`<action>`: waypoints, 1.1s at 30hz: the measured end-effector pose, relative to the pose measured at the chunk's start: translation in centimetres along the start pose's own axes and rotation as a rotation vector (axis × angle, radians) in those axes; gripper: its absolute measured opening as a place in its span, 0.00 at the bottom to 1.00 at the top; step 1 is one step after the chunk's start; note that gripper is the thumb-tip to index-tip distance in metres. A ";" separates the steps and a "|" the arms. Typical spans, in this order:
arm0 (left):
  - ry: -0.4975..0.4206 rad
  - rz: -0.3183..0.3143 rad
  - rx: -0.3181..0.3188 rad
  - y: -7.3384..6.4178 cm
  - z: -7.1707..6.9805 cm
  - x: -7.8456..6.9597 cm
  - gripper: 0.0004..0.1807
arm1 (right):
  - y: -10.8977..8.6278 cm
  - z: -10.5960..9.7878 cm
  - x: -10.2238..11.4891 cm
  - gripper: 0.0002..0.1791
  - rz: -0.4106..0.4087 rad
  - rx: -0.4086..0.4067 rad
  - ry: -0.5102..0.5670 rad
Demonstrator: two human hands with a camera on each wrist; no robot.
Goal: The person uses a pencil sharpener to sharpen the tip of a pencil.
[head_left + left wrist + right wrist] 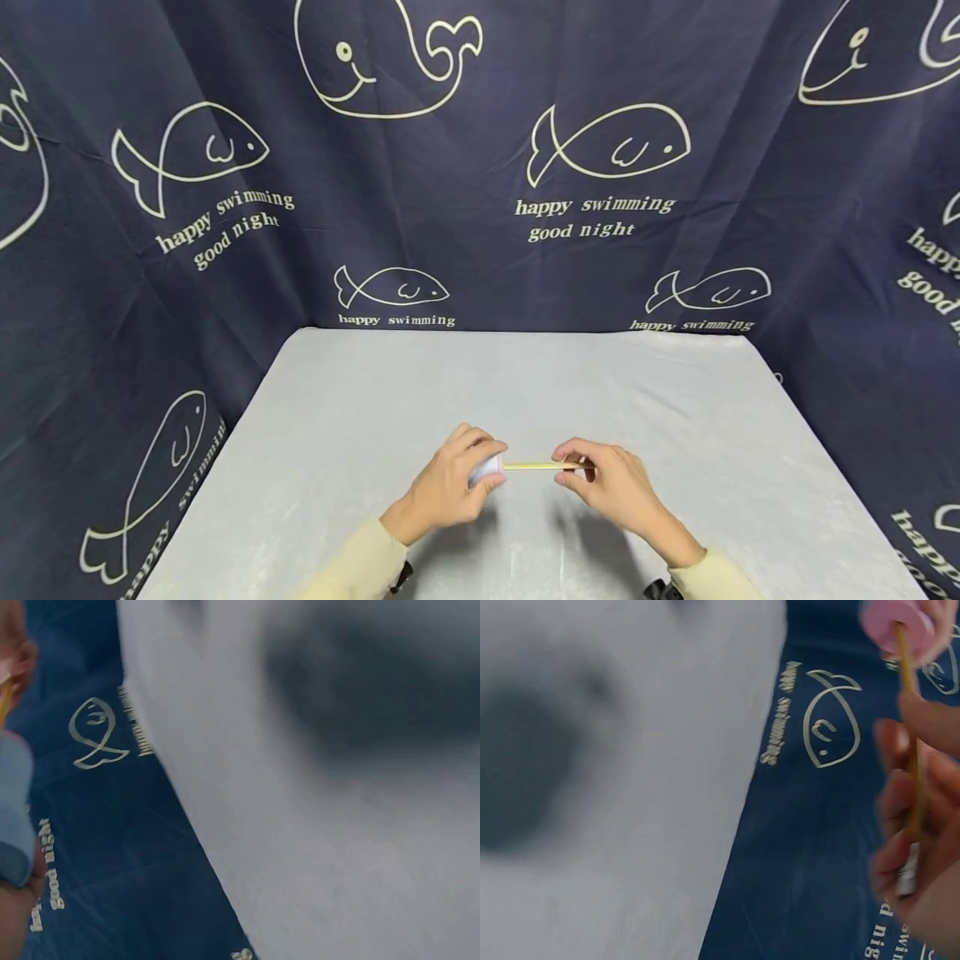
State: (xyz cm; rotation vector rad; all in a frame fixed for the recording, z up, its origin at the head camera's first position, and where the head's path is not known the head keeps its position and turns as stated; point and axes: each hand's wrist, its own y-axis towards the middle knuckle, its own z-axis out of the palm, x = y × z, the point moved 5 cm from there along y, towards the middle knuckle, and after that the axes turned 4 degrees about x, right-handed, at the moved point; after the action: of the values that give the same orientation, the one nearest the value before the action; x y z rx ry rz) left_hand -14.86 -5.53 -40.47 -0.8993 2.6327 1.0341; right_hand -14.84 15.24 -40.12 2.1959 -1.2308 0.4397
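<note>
My left hand [444,482] grips a small pale-blue pencil sharpener [486,471], fingers over its top and thumb below. The right wrist view shows the sharpener's round pink end face [921,631] with a yellow pencil [907,664] going into its middle. Between the hands the pencil [531,466] lies almost level. My right hand [618,490] pinches it with thumb and fingertips near its far end, which is silvery-white [908,876]. The tip inside the sharpener is hidden. In the left wrist view the sharpener's body [15,780] shows at the left edge.
Both hands are over a table with a pale grey-white cloth [525,392], their shadows falling on it. Dark blue curtains [480,217] with fish drawings and lettering hang behind the table and along both sides.
</note>
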 end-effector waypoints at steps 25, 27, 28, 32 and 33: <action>-0.212 -0.157 0.131 0.8 -0.6 -0.2 0.10 | -0.8 -0.7 2.5 0.09 -0.236 -0.185 -0.050; -0.097 -0.016 0.067 0.4 -0.4 -0.6 0.12 | -0.6 -0.3 1.4 0.05 -0.002 0.050 0.145; -0.044 0.052 0.039 0.2 -0.2 -0.9 0.12 | -0.5 -0.2 1.0 0.04 0.092 0.150 0.241; 0.104 0.258 -0.039 -0.8 0.6 -1.7 0.15 | -0.4 0.7 -0.2 0.07 0.244 0.431 0.591; 0.129 0.283 -0.052 -1.0 0.7 -1.9 0.17 | -0.5 1.0 -0.4 0.08 0.245 0.468 0.645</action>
State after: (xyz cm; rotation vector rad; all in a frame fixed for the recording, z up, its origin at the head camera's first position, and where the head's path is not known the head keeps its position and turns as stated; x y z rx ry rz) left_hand -12.77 -4.74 -40.89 -0.6342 2.9168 1.1465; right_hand -14.67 15.08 -41.26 1.9864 -1.0929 1.5284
